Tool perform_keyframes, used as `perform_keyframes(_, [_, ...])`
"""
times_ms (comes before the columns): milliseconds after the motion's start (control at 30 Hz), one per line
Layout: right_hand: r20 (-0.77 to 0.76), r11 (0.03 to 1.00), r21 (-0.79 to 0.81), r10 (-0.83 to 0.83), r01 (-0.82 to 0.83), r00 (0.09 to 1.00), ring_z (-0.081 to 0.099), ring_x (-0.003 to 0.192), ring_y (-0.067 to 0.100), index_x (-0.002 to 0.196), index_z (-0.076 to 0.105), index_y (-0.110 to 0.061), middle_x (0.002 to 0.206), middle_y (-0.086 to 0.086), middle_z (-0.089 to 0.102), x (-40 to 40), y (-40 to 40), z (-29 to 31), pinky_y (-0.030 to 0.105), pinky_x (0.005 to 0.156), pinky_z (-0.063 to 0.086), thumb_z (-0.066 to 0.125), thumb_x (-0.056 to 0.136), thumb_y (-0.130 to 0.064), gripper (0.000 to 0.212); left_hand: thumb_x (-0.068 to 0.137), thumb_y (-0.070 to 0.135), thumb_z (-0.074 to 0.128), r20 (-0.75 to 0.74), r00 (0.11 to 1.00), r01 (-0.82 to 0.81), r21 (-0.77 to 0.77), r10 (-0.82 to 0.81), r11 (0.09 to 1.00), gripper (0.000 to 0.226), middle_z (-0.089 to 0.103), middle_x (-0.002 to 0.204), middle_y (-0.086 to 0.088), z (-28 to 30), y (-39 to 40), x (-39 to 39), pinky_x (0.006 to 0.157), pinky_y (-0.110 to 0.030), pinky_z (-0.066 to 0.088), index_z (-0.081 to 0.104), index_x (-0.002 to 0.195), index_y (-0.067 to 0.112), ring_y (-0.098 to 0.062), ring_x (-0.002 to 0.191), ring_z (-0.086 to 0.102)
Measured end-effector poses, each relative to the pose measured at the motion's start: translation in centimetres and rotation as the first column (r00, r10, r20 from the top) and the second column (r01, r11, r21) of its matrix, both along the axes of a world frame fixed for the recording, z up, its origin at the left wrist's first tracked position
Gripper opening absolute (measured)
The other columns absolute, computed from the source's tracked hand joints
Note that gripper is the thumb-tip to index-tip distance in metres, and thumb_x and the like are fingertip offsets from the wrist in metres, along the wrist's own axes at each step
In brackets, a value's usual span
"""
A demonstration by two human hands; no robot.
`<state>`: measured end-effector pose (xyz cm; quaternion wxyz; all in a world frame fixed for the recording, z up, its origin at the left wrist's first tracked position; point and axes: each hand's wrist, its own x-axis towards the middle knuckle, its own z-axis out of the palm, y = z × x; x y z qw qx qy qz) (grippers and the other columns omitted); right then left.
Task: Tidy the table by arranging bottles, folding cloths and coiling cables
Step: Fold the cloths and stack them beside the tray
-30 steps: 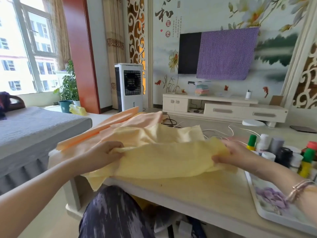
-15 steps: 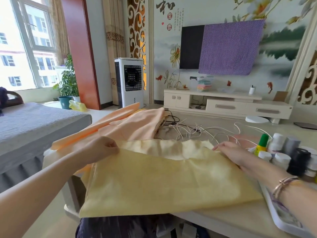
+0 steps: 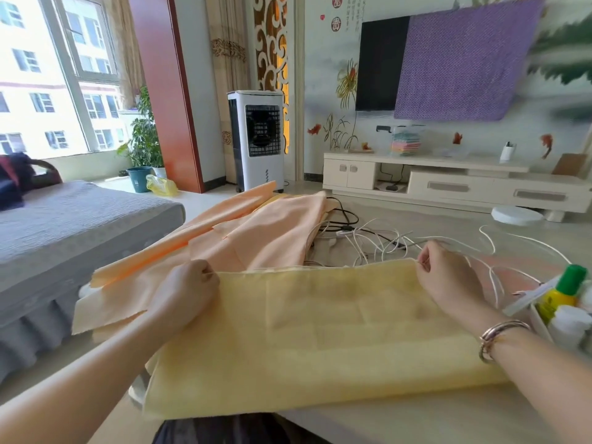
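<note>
A yellow cloth [image 3: 320, 331] lies folded flat on the table's near side, its front edge hanging over the table edge. My left hand [image 3: 189, 290] pinches the cloth's far left corner. My right hand [image 3: 445, 277] pinches the far right corner. Behind it, peach cloths [image 3: 256, 232] lie crumpled toward the far left. A tangle of white and black cables [image 3: 378, 238] sprawls on the table beyond my right hand. At the right edge stand bottles in a white tray [image 3: 519, 302], among them a yellow bottle with a green cap [image 3: 560, 293].
The beige table [image 3: 416, 421] shows bare wood at the front right. A grey sofa [image 3: 64, 225] stands close on the left. Farther off are a white air cooler [image 3: 256, 139], a TV cabinet [image 3: 448, 184] and a wall TV half covered by purple cloth.
The yellow cloth went from held up and bunched to laid flat and folded on the table. Both hands moved to its far corners. The view came closer.
</note>
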<state>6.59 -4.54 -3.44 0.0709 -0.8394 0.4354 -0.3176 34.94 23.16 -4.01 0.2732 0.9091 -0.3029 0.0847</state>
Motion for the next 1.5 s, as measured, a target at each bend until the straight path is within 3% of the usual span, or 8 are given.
perform_keyframes(233, [-0.065, 0.999, -0.012, -0.052, 0.051, 0.996, 0.054, 0.074, 0.029, 0.088, 0.050, -0.013, 0.075, 0.006, 0.060, 0.7, -0.9, -0.5, 0.031, 0.057, 0.036, 0.051, 0.091, -0.014, 0.004, 0.095, 0.031, 0.045, 0.036, 0.998, -0.049, 0.072, 0.047, 0.996, 0.022, 0.061, 0.086, -0.001, 0.7, -0.9, -0.2, 0.066, -0.032, 0.048, 0.056, 0.080, 0.019, -0.026, 0.080, 0.055])
perform_keyframes(400, [-0.273, 0.991, -0.127, -0.068, 0.034, 0.959, 0.050, 0.108, 0.032, 0.112, 0.046, -0.009, 0.112, 0.012, 0.055, 0.7, 0.9, 0.6, 0.037, 0.082, 0.045, 0.055, 0.087, -0.014, 0.027, 0.091, 0.030, 0.054, 0.133, 0.991, -0.043, 0.107, 0.028, 0.993, 0.021, 0.053, 0.117, -0.004, 0.9, -1.1, -1.5, 0.082, -0.040, 0.047, 0.050, 0.110, 0.022, -0.028, 0.104, 0.049])
perform_keyframes(567, [-0.177, 0.886, 0.029, 0.460, -0.463, 0.870, 0.042, 0.112, 0.015, 0.103, 0.053, -0.024, 0.109, -0.007, 0.048, -1.7, 6.1, 1.8, 0.025, 0.095, 0.035, 0.065, 0.081, -0.021, 0.025, 0.086, 0.026, 0.064, 0.317, 0.897, 0.316, 0.030, -0.309, 0.948, 0.024, 0.051, 0.113, 0.005, 1.8, 0.0, -6.1, 0.089, -0.037, 0.043, 0.055, 0.107, 0.026, -0.019, 0.108, 0.043])
perform_keyframes(633, [-0.226, 0.790, 0.120, 0.612, -0.602, 0.758, 0.040, 0.105, 0.000, 0.099, 0.049, -0.035, 0.103, -0.020, 0.045, -3.6, 8.2, 2.1, 0.003, 0.087, 0.026, 0.067, 0.078, -0.026, 0.029, 0.086, 0.031, 0.061, 0.234, 0.811, 0.537, 0.065, -0.536, 0.841, 0.007, 0.051, 0.099, 0.015, 1.7, 0.7, -9.5, 0.077, -0.028, 0.045, 0.057, 0.092, 0.032, -0.003, 0.090, 0.049])
perform_keyframes(733, [-0.381, 0.713, 0.246, 0.694, -0.656, 0.611, 0.036, 0.107, -0.005, 0.107, 0.043, -0.038, 0.106, -0.020, 0.041, -6.2, 10.7, 2.0, 0.003, 0.090, 0.027, 0.066, 0.077, -0.035, 0.038, 0.083, 0.060, 0.045, 0.077, 0.700, 0.694, 0.158, -0.710, 0.702, 0.029, 0.049, 0.100, 0.022, 1.0, 1.3, -14.1, 0.076, -0.023, 0.047, 0.057, 0.098, 0.037, 0.004, 0.087, 0.048])
perform_keyframes(867, [-0.464, 0.735, 0.267, 0.665, -0.623, 0.585, 0.037, 0.114, 0.003, 0.118, 0.041, -0.032, 0.116, -0.015, 0.041, -7.4, 12.1, 1.8, 0.019, 0.098, 0.034, 0.062, 0.080, -0.033, 0.043, 0.079, 0.073, 0.040, 0.067, 0.683, 0.654, 0.389, -0.728, 0.649, 0.053, 0.040, 0.115, 0.023, 0.2, 1.1, -16.7, 0.085, -0.027, 0.045, 0.047, 0.118, 0.039, -0.004, 0.104, 0.038])
perform_keyframes(1100, [-0.689, 0.813, -0.002, 0.421, -0.582, 0.590, 0.046, 0.119, 0.020, 0.130, 0.037, -0.021, 0.127, -0.002, 0.045, -6.5, 12.2, 1.4, 0.029, 0.094, 0.037, 0.045, 0.080, -0.002, 0.054, 0.080, 0.044, 0.051, 0.056, 0.710, 0.578, 0.524, -0.702, 0.626, 0.050, 0.038, 0.124, 0.012, 0.9, 1.1, -17.4, 0.083, -0.035, 0.050, 0.040, 0.127, 0.032, -0.014, 0.108, 0.037])
perform_keyframes(1500, [-0.569, 0.913, -0.013, 0.329, -0.408, 0.754, 0.059, 0.089, 0.032, 0.074, 0.043, -0.020, 0.094, 0.009, 0.063, -4.4, 11.2, 2.9, 0.029, 0.061, 0.034, 0.042, 0.084, -0.016, 0.011, 0.089, 0.009, 0.044, 0.065, 0.871, 0.382, 0.533, -0.487, 0.755, 0.038, 0.047, 0.122, 0.007, 2.7, 1.3, -15.4, 0.077, -0.029, 0.046, 0.047, 0.123, 0.026, -0.018, 0.109, 0.048])
